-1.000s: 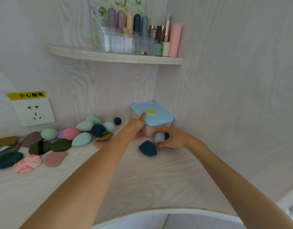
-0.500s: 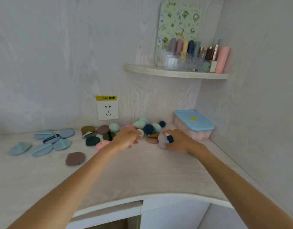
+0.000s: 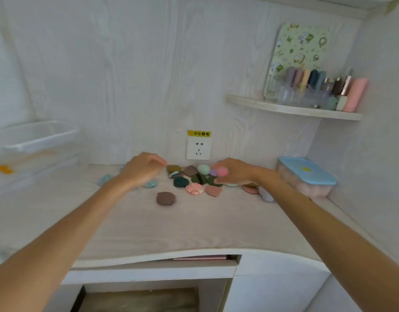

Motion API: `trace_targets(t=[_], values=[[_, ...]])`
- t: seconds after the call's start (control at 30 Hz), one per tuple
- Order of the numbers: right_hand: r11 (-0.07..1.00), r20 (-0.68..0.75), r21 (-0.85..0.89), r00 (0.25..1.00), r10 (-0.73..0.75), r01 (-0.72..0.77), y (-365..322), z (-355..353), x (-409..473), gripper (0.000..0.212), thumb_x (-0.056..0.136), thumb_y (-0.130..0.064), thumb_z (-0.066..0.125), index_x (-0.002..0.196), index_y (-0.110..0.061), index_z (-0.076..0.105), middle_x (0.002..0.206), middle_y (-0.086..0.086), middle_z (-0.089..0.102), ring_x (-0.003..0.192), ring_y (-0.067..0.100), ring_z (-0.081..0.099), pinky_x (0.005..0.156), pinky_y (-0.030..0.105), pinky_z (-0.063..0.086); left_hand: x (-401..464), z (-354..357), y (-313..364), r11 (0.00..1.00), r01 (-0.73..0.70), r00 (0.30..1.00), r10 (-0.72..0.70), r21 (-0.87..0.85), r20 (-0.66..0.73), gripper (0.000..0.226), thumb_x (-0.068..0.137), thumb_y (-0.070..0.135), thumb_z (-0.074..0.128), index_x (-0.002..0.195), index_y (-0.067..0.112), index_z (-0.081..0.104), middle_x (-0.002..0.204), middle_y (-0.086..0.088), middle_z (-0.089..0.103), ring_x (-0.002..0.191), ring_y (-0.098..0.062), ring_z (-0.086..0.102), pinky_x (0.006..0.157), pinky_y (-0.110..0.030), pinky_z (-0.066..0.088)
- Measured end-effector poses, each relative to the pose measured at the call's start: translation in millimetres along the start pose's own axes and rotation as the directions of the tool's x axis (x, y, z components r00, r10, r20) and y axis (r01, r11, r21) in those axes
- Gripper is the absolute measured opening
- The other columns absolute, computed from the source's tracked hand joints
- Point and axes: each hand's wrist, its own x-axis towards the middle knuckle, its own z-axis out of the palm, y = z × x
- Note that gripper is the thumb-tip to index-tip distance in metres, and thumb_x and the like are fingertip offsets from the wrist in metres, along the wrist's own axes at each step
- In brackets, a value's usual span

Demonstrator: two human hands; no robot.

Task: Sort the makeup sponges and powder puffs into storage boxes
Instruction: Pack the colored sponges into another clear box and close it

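Both hands shifted left along the counter (image 3: 194,221); right hand (image 3: 235,173) now pinches a pink egg-shaped makeup sponge (image 3: 222,171) for boxing, left hand (image 3: 142,168) loosely curled, holding nothing.

Two forearms in view, both bare from the frame edge to the wrist; no sleeves, watch, bracelet or rings visible. Left hand (image 3: 142,168) and right hand (image 3: 235,173) ungloved. Fingernails too blurred to assess.
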Motion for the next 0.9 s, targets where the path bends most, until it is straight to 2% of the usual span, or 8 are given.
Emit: trace_targets(t=[0.1,0.2,0.37,0.47,0.6,0.7,0.77,0.9], values=[[0.985,0.046,0.009,0.984,-0.173,0.172,-73.0,6.9,32.5,0.044,0.093,-0.025,0.056,0.136,-0.02,0.047,0.144,0.004,0.041,0.133,0.022,0.037,0.106,0.029,0.03,-14.5,-62.6,-37.0,0.995,0.088,0.981,-0.077,0.055,-0.18,0.022,0.09,0.021,0.049,0.095,0.037,0.064,0.119,0.003,0.065,0.109,-0.02,0.06,0.096,-0.034,0.044],[0.961,0.046,0.043,0.96,-0.275,0.273,-144.8,17.1,66.2,0.045,0.093,-0.022,0.055,0.137,-0.018,0.046,0.147,0.006,0.037,0.136,0.023,0.034,0.108,0.029,0.028,-29.0,-111.5,-74.1,0.984,0.158,0.895,-0.109,0.078,-0.432,0.027,0.09,0.016,0.053,0.111,0.025,0.065,0.125,-0.007,0.059,0.118,-0.026,0.053,0.098,-0.035,0.04],[0.887,-0.115,0.231,0.917,-0.382,0.399,-241.5,46.5,104.4,0.051,0.098,-0.026,0.045,0.146,-0.018,0.031,0.152,0.01,0.028,0.14,0.027,0.028,0.112,0.032,0.023,-48.1,-151.2,-124.5,0.959,0.268,0.611,-0.239,-0.087,-0.754,0.057,0.085,0.029,0.065,0.136,0.012,0.044,0.142,-0.012,0.036,0.135,-0.029,0.029,0.104,-0.044,0.037],[0.811,-0.145,0.468,0.936,-0.321,0.351,-285.3,51.1,121.1,0.056,0.1,-0.026,0.038,0.15,-0.014,0.017,0.157,0.008,0.018,0.144,0.024,0.02,0.114,0.032,0.018,-42.7,-163.4,-150.7,0.912,0.319,0.577,-0.402,-0.257,-0.711,0.074,0.09,0.042,0.056,0.145,0.004,0.026,0.151,-0.015,0.025,0.141,-0.031,0.019,0.111,-0.045,0.025],[0.62,-0.053,0.763,0.974,-0.22,0.181,-315.8,48.7,137.1,0.063,0.101,-0.027,0.036,0.151,-0.009,0.002,0.159,0.006,0.009,0.145,0.022,0.014,0.115,0.032,0.017,-22.0,-170.5,-171.6,0.878,0.313,0.628,-0.477,-0.361,-0.615,0.078,0.093,0.047,0.046,0.15,0.004,0.012,0.155,-0.015,0.02,0.143,-0.032,0.017,0.114,-0.043,0.024],[0.35,-0.013,0.933,0.98,-0.196,0.082,-327.7,50.3,145.2,0.053,0.102,-0.02,0.035,0.148,-0.005,0.015,0.154,0.01,0.024,0.141,0.023,0.024,0.112,0.031,0.023,-7.9,-172.1,-172.9,0.821,0.238,0.653,-0.531,-0.519,-0.54,0.073,0.093,0.034,0.051,0.149,0.006,0.012,0.15,-0.012,0.028,0.131,-0.03,0.037,0.082,-0.033,0.046],[0.222,0.034,0.975,0.983,-0.178,0.006,-332.7,54.7,149.0,0.049,0.101,-0.02,0.036,0.147,-0.008,0.022,0.152,0.01,0.027,0.141,0.023,0.025,0.112,0.032,0.023,-2.2,-172.0,-172.9,0.788,0.247,0.662,-0.562,-0.564,-0.496,0.064,0.092,0.025,0.053,0.142,0.003,0.021,0.141,-0.016,0.037,0.115,-0.032,0.047,0.065,-0.031,0.042],[0.092,0.037,0.995,0.995,-0.09,-0.028,-331.8,56.8,147.6,0.049,0.1,-0.022,0.042,0.144,-0.007,0.028,0.149,0.01,0.032,0.132,0.024,0.037,0.112,0.035,0.031,0.8,-171.7,-171.0,0.735,0.146,0.682,-0.56,-0.662,-0.471,0.042,0.089,0.016,0.056,0.125,0.009,0.035,0.119,-0.009,0.045,0.102,-0.027,0.047,0.064,-0.03,0.041]])
